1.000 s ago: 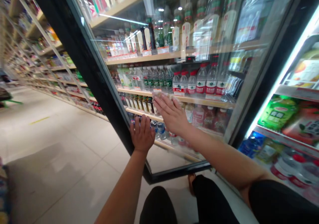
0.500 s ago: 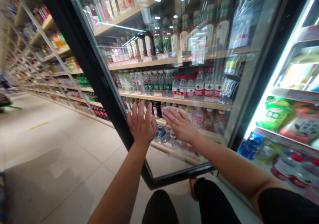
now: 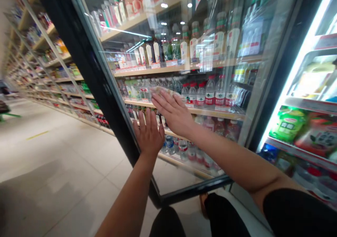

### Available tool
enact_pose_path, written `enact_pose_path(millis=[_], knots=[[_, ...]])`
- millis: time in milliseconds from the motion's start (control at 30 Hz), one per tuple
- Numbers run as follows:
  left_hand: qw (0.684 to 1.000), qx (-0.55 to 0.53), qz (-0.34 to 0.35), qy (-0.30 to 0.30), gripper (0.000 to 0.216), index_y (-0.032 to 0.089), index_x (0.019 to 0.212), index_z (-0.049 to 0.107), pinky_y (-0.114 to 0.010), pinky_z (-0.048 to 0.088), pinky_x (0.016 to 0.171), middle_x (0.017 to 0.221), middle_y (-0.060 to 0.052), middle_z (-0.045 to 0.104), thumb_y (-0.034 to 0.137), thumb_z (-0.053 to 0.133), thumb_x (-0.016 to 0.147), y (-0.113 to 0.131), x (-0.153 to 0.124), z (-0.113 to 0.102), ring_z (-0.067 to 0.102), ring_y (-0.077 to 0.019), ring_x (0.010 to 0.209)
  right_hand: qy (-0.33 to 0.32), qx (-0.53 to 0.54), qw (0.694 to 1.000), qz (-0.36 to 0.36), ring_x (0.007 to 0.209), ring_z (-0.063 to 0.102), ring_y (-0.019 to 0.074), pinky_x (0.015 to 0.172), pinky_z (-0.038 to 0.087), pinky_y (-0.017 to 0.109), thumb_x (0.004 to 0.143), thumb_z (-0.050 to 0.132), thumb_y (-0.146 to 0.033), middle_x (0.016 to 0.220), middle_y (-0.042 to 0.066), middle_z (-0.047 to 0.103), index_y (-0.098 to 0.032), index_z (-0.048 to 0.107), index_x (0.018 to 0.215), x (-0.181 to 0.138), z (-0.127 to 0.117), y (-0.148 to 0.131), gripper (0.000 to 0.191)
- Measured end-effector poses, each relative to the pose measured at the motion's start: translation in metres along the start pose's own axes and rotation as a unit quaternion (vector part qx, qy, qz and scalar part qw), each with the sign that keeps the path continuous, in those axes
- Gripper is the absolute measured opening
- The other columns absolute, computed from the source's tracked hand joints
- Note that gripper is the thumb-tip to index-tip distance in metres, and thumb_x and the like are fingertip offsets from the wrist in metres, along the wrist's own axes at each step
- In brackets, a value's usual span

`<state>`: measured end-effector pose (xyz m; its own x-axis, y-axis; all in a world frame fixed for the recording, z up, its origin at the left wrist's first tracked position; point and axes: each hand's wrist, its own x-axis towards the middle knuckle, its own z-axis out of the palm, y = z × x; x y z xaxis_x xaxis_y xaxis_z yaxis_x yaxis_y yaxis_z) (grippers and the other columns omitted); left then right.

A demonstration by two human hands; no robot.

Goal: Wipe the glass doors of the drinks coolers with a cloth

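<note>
A fridge's glass door (image 3: 226,152) with a black frame (image 3: 86,65) stands swung open in front of me. My left hand (image 3: 149,135) lies flat on the glass beside the frame's edge, fingers spread upward. My right hand (image 3: 173,112) is flat on the glass a little higher and to the right. It presses a pale crumpled cloth (image 3: 158,89) that shows just past its fingertips. Through the glass I see store shelves with red-capped water bottles (image 3: 210,93).
The lit fridge interior at the right holds a green packet (image 3: 289,124) and other drinks on its shelves. A tiled aisle floor (image 3: 52,166) runs off to the left along long shelving (image 3: 39,72). My knees in black trousers (image 3: 223,216) are below the door's bottom edge.
My right hand slid down the glass and then back up and left with the cloth. My left hand went from gripping the door's edge to lying flat on the glass.
</note>
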<state>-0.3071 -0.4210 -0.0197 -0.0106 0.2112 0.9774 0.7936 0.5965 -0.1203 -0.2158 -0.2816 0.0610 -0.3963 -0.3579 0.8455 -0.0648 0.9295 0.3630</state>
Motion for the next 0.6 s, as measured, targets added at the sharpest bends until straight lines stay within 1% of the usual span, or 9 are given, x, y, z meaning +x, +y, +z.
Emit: enact_pose_path(millis=[67, 133, 167, 233, 300, 367, 433, 500, 600], knots=[[0.999, 0.006, 0.028, 0.037, 0.077, 0.013, 0.165, 0.014, -0.059, 0.018, 0.127, 0.166, -0.024, 0.025, 0.026, 0.053, 0.1, -0.002, 0.0, -0.002, 0.014, -0.0312, 0.158, -0.007, 0.035, 0.999, 0.021, 0.158, 0.021, 0.014, 0.132, 0.012, 0.039, 0.103, 0.03, -0.012, 0.166, 0.0, 0.038, -0.021, 0.037, 0.159, 0.004, -0.001, -0.009, 0.057], [0.994, -0.018, 0.085, 0.064, 0.078, 0.014, 0.165, 0.011, -0.059, 0.02, 0.127, 0.168, -0.023, 0.022, 0.023, 0.052, 0.099, -0.002, 0.004, -0.007, 0.013, -0.0316, 0.158, -0.02, 0.089, 0.995, 0.051, 0.159, 0.017, 0.0156, 0.132, 0.013, 0.042, 0.1, 0.032, -0.011, 0.166, 0.003, 0.037, -0.019, 0.038, 0.158, 0.009, -0.006, -0.013, 0.058], [0.99, -0.044, 0.12, 0.065, 0.076, 0.016, 0.165, 0.012, -0.057, 0.02, 0.127, 0.168, -0.021, 0.023, 0.021, 0.05, 0.099, -0.001, 0.007, -0.01, 0.014, -0.0307, 0.158, -0.031, 0.126, 0.99, 0.054, 0.16, 0.016, 0.0171, 0.132, 0.014, 0.044, 0.098, 0.035, -0.011, 0.167, 0.004, 0.035, -0.016, 0.035, 0.159, 0.011, -0.01, -0.014, 0.061], [0.979, -0.107, 0.168, 0.044, 0.071, 0.019, 0.165, 0.014, -0.054, 0.022, 0.128, 0.167, -0.018, 0.029, 0.019, 0.045, 0.1, 0.005, 0.018, -0.014, 0.019, -0.0275, 0.157, -0.05, 0.208, 0.976, 0.046, 0.159, 0.019, 0.0184, 0.13, 0.022, 0.043, 0.093, 0.041, -0.013, 0.168, 0.009, 0.032, -0.012, 0.021, 0.163, 0.012, -0.02, -0.009, 0.072], [0.977, -0.141, 0.163, 0.008, 0.068, 0.018, 0.164, 0.014, -0.049, 0.028, 0.126, 0.165, -0.018, 0.035, 0.019, 0.04, 0.102, 0.013, 0.029, -0.016, 0.025, -0.0253, 0.156, -0.037, 0.251, 0.966, 0.051, 0.156, 0.028, 0.0165, 0.127, 0.031, 0.039, 0.093, 0.041, -0.017, 0.169, 0.011, 0.031, -0.011, 0.006, 0.165, 0.004, -0.028, 0.005, 0.08], [0.983, -0.122, 0.135, -0.017, 0.066, 0.015, 0.163, 0.019, -0.048, 0.031, 0.125, 0.164, -0.02, 0.035, 0.021, 0.042, 0.102, 0.023, 0.036, -0.015, 0.022, -0.0266, 0.157, 0.017, 0.199, 0.974, 0.105, 0.155, 0.03, 0.0154, 0.127, 0.03, 0.04, 0.098, 0.036, -0.02, 0.168, 0.01, 0.033, -0.015, 0.006, 0.166, -0.014, -0.034, 0.026, 0.074], [0.99, -0.083, 0.116, -0.016, 0.063, 0.013, 0.158, 0.031, -0.049, 0.03, 0.125, 0.163, -0.021, 0.037, 0.025, 0.05, 0.1, 0.032, 0.038, -0.012, 0.017, -0.0291, 0.158, 0.065, 0.069, 0.979, 0.183, 0.158, 0.023, 0.0181, 0.13, 0.02, 0.048, 0.103, 0.03, -0.023, 0.167, 0.008, 0.036, -0.019, 0.017, 0.165, -0.043, -0.034, 0.05, 0.063], [0.993, -0.06, 0.099, 0.003, 0.055, 0.013, 0.148, 0.044, -0.053, 0.027, 0.125, 0.158, -0.022, 0.044, 0.028, 0.059, 0.097, 0.041, 0.035, -0.011, 0.019, -0.0307, 0.158, 0.058, -0.049, 0.973, 0.217, 0.16, 0.017, 0.0217, 0.13, 0.014, 0.052, 0.106, 0.031, -0.031, 0.167, 0.009, 0.035, -0.019, 0.026, 0.163, -0.076, -0.029, 0.07, 0.059], [0.996, -0.05, 0.061, 0.036, 0.033, 0.016, 0.126, 0.056, -0.057, 0.023, 0.126, 0.147, -0.02, 0.057, 0.025, 0.062, 0.095, 0.052, 0.033, -0.011, 0.031, -0.0297, 0.154, 0.014, -0.126, 0.973, 0.193, 0.16, 0.017, 0.0227, 0.131, 0.012, 0.048, 0.106, 0.033, -0.041, 0.166, 0.01, 0.036, -0.019, 0.033, 0.161, -0.114, -0.018, 0.086, 0.06]])
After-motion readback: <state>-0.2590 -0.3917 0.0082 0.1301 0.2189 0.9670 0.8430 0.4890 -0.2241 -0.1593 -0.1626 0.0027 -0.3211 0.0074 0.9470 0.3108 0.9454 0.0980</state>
